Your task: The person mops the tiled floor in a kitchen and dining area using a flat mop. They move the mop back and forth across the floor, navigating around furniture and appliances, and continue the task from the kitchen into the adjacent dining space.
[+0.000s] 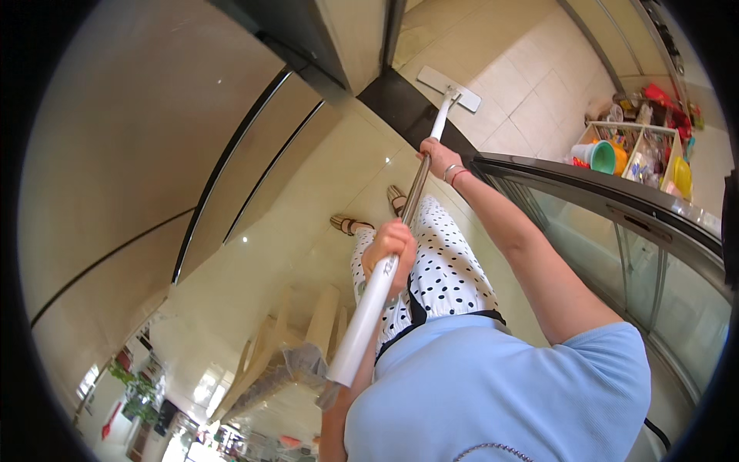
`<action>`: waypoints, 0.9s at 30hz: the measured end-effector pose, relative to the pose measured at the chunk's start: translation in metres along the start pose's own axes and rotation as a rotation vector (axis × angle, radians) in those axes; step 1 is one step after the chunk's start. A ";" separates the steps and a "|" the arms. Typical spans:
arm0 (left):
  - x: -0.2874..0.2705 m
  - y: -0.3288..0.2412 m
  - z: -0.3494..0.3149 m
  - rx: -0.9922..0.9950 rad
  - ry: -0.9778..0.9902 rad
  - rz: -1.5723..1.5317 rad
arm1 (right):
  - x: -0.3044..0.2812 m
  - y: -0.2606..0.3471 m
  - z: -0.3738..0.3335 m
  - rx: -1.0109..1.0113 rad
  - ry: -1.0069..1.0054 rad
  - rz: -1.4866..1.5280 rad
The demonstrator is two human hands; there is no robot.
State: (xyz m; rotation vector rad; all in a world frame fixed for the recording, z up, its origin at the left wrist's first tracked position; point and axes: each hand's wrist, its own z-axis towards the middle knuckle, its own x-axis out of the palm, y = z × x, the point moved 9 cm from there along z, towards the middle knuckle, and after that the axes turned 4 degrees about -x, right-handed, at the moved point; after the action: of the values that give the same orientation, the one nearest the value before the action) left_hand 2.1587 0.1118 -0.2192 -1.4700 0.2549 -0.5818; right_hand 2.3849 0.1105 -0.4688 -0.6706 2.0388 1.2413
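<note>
A flat mop [369, 314] with a white and metal pole slants from near my body up to the doorway. Closed round the white upper part of its pole is my left hand [389, 248], in front of my thighs. My right hand [440, 159] grips the pole farther down, near where metal meets white; a bracelet and a red cord circle that wrist. The flat white mop head [449, 88] rests on the pale tiles just beyond the dark threshold [400, 106]. My feet in striped sandals [351, 224] stand on the near side of it.
A sliding glass door [616, 223] with a dark frame runs along the right. Behind it stands a divided box [633, 138] with cups and packets. Glossy panels [131, 146] line the left. A wooden chair [281, 339] stands at lower left, and a door jamb [358, 46] at the top.
</note>
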 end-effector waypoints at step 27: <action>0.009 -0.156 -0.014 -0.114 0.527 0.247 | 0.020 0.130 -0.178 0.073 0.090 0.292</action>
State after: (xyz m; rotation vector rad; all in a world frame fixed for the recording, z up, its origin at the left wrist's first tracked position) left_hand 2.1261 0.0964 -0.0667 -1.3453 0.8810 -0.7543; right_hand 2.2329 0.0029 -0.3486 -0.4111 2.3071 1.3093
